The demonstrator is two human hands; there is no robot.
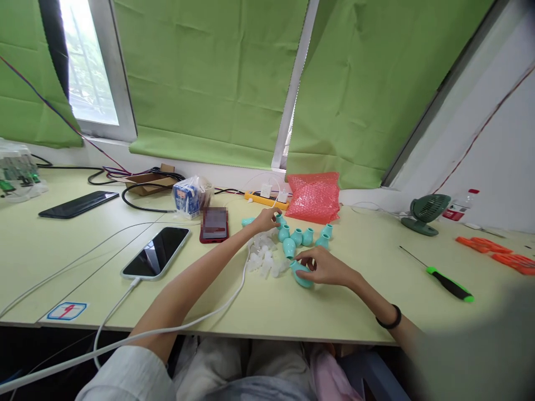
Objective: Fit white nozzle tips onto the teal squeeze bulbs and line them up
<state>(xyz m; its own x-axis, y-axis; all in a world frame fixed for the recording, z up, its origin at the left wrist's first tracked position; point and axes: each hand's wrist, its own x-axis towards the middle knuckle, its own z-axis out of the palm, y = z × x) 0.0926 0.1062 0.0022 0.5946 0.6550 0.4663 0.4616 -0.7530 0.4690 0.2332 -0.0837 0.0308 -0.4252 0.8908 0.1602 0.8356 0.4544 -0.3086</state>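
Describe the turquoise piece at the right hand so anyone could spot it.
On the pale yellow table, find the translucent pieces. Just right of them, the right hand holds a tilted, vase-shaped turquoise piece. It lies nearer the table's front edge than the other turquoise pieces.

My right grip (328, 265) hides part of the teal vase (297, 272) it touches. The left edge cuts off the clear plastic containers (19, 170), and I cannot read the red-edged phone (214, 223), blurred over.

Green blinds (200, 72); daylit window (88, 61); white wall (497, 150); pale table (371, 239).
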